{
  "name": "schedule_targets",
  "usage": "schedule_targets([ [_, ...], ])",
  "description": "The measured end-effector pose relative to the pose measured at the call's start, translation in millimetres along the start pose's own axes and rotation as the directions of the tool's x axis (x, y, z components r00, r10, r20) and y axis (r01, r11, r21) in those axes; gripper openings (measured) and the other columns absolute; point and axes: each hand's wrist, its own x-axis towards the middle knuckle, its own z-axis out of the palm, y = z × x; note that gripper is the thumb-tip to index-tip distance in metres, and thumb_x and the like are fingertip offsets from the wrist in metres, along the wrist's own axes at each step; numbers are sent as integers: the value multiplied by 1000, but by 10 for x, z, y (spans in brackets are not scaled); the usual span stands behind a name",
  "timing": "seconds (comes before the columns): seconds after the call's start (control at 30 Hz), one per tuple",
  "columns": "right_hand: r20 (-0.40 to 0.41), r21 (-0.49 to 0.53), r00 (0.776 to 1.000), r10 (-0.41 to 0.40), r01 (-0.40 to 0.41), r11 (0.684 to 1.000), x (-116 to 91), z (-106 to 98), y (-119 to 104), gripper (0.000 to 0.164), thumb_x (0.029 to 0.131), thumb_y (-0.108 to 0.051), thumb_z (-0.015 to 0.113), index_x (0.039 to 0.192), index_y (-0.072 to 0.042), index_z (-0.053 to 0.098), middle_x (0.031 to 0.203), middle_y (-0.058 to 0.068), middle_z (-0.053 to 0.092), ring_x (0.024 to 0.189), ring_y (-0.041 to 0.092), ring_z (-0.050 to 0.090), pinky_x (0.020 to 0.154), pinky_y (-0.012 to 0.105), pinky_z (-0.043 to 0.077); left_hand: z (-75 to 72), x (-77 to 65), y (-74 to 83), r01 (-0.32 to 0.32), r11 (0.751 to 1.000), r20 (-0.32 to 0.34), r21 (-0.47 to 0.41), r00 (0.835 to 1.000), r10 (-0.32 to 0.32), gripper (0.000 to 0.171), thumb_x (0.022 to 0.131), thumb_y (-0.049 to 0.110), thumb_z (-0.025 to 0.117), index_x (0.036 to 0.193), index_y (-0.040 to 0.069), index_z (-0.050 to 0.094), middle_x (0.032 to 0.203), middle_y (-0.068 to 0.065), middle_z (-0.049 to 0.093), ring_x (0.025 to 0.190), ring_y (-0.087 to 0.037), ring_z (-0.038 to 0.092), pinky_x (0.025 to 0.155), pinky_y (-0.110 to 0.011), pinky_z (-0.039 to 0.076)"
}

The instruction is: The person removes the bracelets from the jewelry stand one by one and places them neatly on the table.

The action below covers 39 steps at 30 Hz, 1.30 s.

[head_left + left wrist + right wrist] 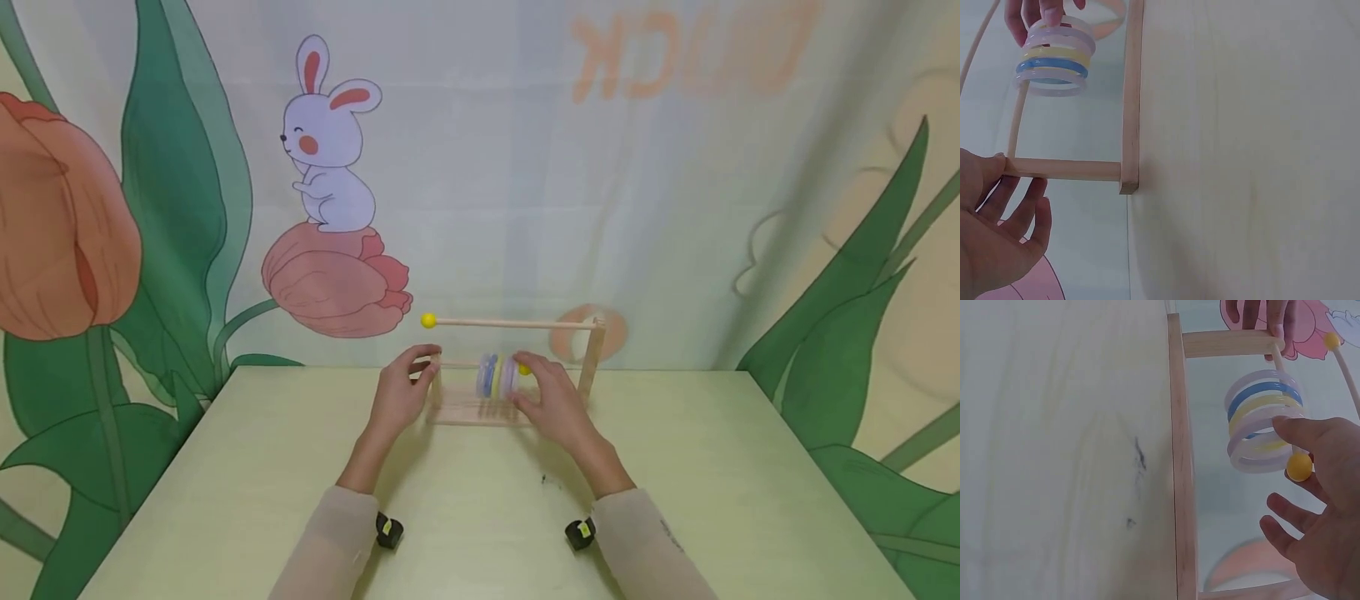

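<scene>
A wooden rack (468,422) stands on the table, with a short post at the left, a taller post (592,362) at the right and two horizontal rods. On the lower rod hang several bangles (1054,55), pale purple, blue and yellow. My left hand (401,398) pinches the top of the short post (1066,169) between thumb and fingers. With thumb and fingers, my right hand (558,407) pinches the bangles near the rod's free end, beside its yellow ball (1299,467). The upper rod (510,323) carries no bangles and ends in another yellow ball (428,320).
The pale table (480,517) reaches back to a curtain (480,167) printed with a rabbit and tulips. Small dark marks (1140,454) lie on the tabletop in front of the rack. Each wrist wears a black camera (389,531).
</scene>
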Motion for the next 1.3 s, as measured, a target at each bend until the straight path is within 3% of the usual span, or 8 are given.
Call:
schedule_targets([
  [0.33, 49, -20, 999, 10, -9, 1000, 13, -52, 8, 69, 96, -16, 82, 156, -8, 48, 159, 13, 50, 142, 38, 47, 119, 53, 40, 10, -9, 18, -1, 1000, -7, 19, 1000, 1, 28, 108, 20, 65, 134, 13, 70, 138, -5, 69, 124, -31, 69, 98, -50, 59],
  [1.3, 25, 18, 998, 56, -56, 998, -12, 4, -24, 69, 98, -24, 79, 157, -6, 46, 157, 14, 51, 146, 38, 45, 120, 53, 39, 0, -11, 23, 13, 1000, 5, 21, 1000, -13, 28, 108, 20, 65, 136, 15, 69, 139, -4, 69, 126, -30, 68, 100, -48, 59],
])
